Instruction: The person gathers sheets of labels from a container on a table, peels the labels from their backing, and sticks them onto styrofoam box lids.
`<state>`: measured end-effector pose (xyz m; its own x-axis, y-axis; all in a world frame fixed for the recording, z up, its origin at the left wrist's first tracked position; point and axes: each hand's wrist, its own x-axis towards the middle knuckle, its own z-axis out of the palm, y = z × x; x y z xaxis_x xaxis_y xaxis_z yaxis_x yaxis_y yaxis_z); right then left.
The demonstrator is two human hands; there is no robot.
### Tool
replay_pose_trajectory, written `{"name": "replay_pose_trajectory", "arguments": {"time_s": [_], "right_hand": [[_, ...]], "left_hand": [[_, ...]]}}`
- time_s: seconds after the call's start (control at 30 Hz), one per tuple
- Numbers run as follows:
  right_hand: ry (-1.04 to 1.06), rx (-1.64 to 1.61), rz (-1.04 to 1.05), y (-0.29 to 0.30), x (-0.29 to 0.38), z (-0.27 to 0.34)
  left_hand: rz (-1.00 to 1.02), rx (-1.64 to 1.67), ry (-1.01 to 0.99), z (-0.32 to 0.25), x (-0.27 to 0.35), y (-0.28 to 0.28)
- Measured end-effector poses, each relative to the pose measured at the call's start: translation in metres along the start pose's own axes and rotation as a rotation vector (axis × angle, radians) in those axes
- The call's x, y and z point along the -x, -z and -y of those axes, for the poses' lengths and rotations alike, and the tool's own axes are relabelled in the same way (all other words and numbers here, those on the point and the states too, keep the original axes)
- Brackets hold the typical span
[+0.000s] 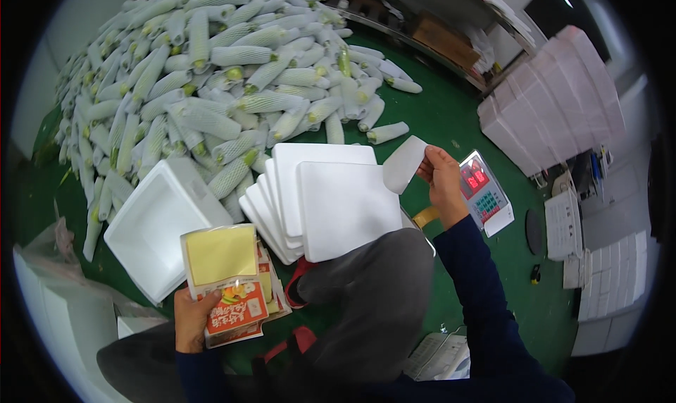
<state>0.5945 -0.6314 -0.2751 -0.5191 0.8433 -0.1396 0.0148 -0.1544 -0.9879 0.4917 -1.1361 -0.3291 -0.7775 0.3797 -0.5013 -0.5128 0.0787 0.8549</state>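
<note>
My left hand (194,317) grips several flat printed packets (236,308), orange and white with a yellow panel at the top. In my right hand (442,181) a small blank whitish sheet (404,165) is pinched between thumb and fingers. That sheet hangs over the right edge of a fanned stack of white foam lids (348,207), in front of my knee. An open white foam box (150,234), tilted, lies left of the lids. Just right of my right hand is a digital scale display (483,189) with lit red digits and a keypad.
A large heap of vegetables in white foam net sleeves (222,70) covers the green floor ahead. Stacked foam boxes (549,102) stand at the right, below a metal shelf (401,30). A roll of yellow tape (425,216) lies beside my right wrist.
</note>
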Motion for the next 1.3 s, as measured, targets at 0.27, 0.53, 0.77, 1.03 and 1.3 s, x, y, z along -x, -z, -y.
{"name": "replay_pose_trajectory", "arguments": {"time_s": [0.27,0.53,0.77,1.03,1.3], "right_hand": [[0.020,-0.250,-0.197,0.023,0.009,-0.127],[0.376,0.316,-0.373,0.029,0.010,-0.109],[0.875,1.129,0.169,-0.026,0.052,-0.170],[0.709,1.012,0.300,-0.030,0.048,-0.177],[0.690,1.121,0.045,-0.036,0.001,-0.197]], "left_hand": [[-0.102,-0.189,0.065,0.020,-0.026,-0.012],[-0.254,-0.251,0.122,0.040,-0.042,0.009],[-0.208,-0.121,0.135,0.045,-0.043,0.006],[-0.337,-0.187,0.170,0.036,-0.034,-0.003],[-0.237,-0.048,0.057,0.036,-0.031,-0.007]]}}
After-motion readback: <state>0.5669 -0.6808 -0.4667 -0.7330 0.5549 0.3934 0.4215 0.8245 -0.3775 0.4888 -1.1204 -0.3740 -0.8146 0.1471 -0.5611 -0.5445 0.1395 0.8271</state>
